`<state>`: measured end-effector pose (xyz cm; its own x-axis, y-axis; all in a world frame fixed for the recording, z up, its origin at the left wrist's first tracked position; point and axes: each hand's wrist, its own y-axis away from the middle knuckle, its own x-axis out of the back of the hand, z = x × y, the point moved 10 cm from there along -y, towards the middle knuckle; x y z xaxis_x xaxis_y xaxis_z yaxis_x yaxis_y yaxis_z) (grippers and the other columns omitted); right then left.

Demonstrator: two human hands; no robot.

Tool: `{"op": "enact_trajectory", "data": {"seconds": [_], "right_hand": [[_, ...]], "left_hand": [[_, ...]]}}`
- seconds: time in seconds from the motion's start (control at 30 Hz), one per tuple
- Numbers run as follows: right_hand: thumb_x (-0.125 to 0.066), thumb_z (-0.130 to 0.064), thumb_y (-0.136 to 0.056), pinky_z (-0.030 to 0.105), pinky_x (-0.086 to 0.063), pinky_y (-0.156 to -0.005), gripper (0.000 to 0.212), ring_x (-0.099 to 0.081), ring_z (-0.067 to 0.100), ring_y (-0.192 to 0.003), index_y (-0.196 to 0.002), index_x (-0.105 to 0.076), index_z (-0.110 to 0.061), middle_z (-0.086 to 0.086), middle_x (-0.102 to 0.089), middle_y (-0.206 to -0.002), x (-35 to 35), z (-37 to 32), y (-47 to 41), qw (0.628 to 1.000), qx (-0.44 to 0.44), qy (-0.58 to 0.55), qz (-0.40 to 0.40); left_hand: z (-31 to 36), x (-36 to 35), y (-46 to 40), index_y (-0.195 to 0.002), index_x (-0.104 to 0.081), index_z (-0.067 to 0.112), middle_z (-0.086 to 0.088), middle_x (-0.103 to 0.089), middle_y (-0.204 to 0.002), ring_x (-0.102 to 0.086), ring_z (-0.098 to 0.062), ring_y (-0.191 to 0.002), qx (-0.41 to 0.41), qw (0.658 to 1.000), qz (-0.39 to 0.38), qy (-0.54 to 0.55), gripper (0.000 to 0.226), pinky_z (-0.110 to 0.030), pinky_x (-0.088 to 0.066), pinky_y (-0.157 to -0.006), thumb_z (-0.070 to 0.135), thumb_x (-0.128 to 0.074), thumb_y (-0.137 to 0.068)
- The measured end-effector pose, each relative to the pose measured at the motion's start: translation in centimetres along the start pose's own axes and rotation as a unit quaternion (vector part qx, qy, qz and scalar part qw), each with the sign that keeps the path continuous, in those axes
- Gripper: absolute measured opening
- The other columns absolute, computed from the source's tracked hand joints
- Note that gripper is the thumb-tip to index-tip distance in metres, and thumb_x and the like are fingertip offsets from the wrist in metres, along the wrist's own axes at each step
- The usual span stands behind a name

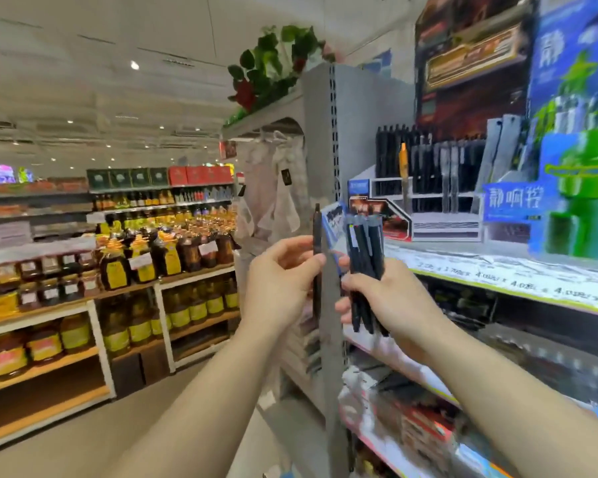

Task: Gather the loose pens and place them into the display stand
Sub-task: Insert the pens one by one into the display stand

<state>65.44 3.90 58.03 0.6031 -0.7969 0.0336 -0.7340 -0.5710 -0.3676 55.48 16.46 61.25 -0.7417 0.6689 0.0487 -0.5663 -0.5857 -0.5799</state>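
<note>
Black single pen [316,257] stands upright, pinched by the left hand [280,284]; just right of those fingers, the right hand [390,298] grips a pen bundle [365,270], also upright; display stand [428,188] sits beyond, up-right, nearer the right hand.

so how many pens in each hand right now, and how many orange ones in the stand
Single dark pen, pinched upright in the left hand: 1
Dark pens in the bundle, gripped by the right hand: about 4; they overlap, so the count is not exact
Orange pen in the display stand: 1
Total: about 6
</note>
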Motion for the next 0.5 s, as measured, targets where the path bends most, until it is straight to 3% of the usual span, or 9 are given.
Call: {"op": "enact_trajectory", "data": {"seconds": [0.07, 0.13, 0.33, 0.43, 0.5], "right_hand": [[-0.062, -0.005, -0.094, 0.036, -0.059, -0.054, 0.005, -0.070, 0.022, -0.055, -0.096, -0.064, -0.009, 0.009, -0.069, -0.061, 1.1, -1.6, -2.4, 1.000, 0.022, 0.012, 0.015], [-0.064, -0.005, -0.094, 0.031, -0.056, -0.048, 0.008, -0.069, 0.019, -0.052, -0.087, -0.061, -0.008, 0.007, -0.068, -0.060, 2.2, -3.0, -4.6, 0.998, 0.041, 0.018, 0.047], [-0.063, -0.011, -0.097, 0.025, -0.041, -0.043, 0.016, -0.051, 0.017, -0.043, -0.083, -0.060, -0.018, 0.002, -0.058, -0.051, 6.4, -8.6, -9.9, 0.972, 0.133, 0.087, 0.176], [-0.061, -0.008, -0.097, 0.031, -0.040, -0.048, 0.018, -0.046, 0.021, -0.048, -0.083, -0.054, -0.015, 0.003, -0.052, -0.053, 7.8, -11.7, -12.0, 0.952, 0.179, 0.119, 0.216], [-0.059, -0.007, -0.099, 0.026, -0.040, -0.043, 0.016, -0.047, 0.015, -0.045, -0.086, -0.052, -0.015, -0.001, -0.052, -0.052, 9.0, -13.6, -12.9, 0.940, 0.209, 0.120, 0.242]], "left_hand": [[0.2, -1.5, -3.4, -0.093, -0.070, 0.035, 0.026, -0.073, -0.084, -0.066, 0.013, -0.076, -0.028, 0.999, -0.029, 0.037, 0.024, -0.008, -0.051, -0.067, 0.013, -0.076, -0.086], [-0.1, -3.1, -6.6, -0.095, -0.072, 0.029, 0.020, -0.075, -0.078, -0.066, 0.010, -0.071, -0.040, 0.994, -0.058, 0.078, 0.023, -0.010, -0.050, -0.064, 0.009, -0.075, -0.085], [-1.3, -7.6, -15.0, -0.087, -0.070, 0.030, 0.013, -0.075, -0.072, -0.067, 0.002, -0.068, -0.077, 0.977, -0.140, 0.142, 0.028, -0.016, -0.050, -0.064, 0.002, -0.075, -0.085], [-2.1, -9.3, -18.5, -0.084, -0.071, 0.032, 0.012, -0.076, -0.076, -0.068, -0.001, -0.070, -0.083, 0.973, -0.148, 0.154, 0.025, -0.022, -0.051, -0.066, 0.008, -0.077, -0.083], [-2.2, -10.3, -20.4, -0.087, -0.071, 0.035, 0.014, -0.076, -0.080, -0.070, -0.001, -0.072, -0.091, 0.971, -0.154, 0.160, 0.023, -0.022, -0.052, -0.064, 0.014, -0.078, -0.083]]}}
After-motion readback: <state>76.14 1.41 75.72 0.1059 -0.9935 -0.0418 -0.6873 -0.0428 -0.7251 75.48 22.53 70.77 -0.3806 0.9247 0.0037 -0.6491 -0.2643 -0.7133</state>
